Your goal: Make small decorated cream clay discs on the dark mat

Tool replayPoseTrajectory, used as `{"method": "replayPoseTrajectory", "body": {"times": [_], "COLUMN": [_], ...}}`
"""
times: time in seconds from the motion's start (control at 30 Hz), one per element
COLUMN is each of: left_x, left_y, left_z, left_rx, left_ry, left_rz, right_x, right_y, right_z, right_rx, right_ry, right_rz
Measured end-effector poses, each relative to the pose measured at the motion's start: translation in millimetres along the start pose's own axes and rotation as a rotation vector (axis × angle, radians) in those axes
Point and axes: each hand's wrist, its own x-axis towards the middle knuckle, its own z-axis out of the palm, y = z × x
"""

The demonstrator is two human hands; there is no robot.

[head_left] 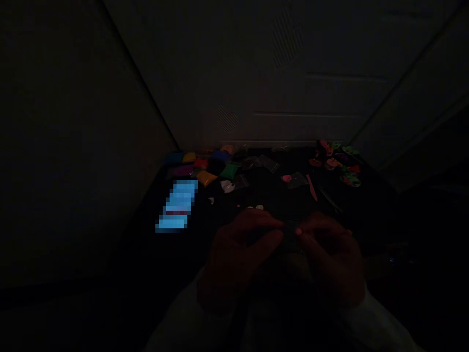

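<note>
In the dim light, my right hand (335,261) pinches a small pink piece of modelling clay (298,231) between thumb and forefinger. Facing it across a narrow gap, my left hand (244,249) has its thumb and fingertips brought together; whatever they may hold is too dark to make out. Just beyond the left fingers lie small pale pieces (259,207) and a tiny pink bit (238,206) on the dark table. A pink modelling knife (311,187) and a thin rod-like tool (330,198) rest beyond my right hand.
A lit phone-like screen (178,205), blurred, lies at the left. Coloured clay packets, including an orange one (206,178) and a green one (229,171), crowd the back left. Clear bags (297,180) lie mid-table. Colourful shaped pieces (331,164) are heaped back right, before a wall (227,73).
</note>
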Motion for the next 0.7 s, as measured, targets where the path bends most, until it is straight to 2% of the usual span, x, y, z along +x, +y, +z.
{"method": "replayPoseTrajectory", "body": {"times": [0.2,0.37,0.5,0.7], "left_x": [0,0,-2,-5], "left_y": [1,-5,-7,-9], "left_z": [7.1,11.0,13.1,14.5], "left_rx": [-0.255,-0.481,-0.522,-0.533], "left_ry": [-0.089,-0.120,-0.157,-0.108], "left_rz": [-0.234,-0.359,-0.352,-0.319], "right_x": [-1,-1,-2,-5], "right_y": [4,6,7,9], "right_z": [0,1,1,-2], "right_rx": [0.001,0.012,0.001,-0.121], "right_ry": [-0.038,-0.061,-0.061,-0.066], "right_rz": [-0.038,-0.055,-0.057,-0.139]}}
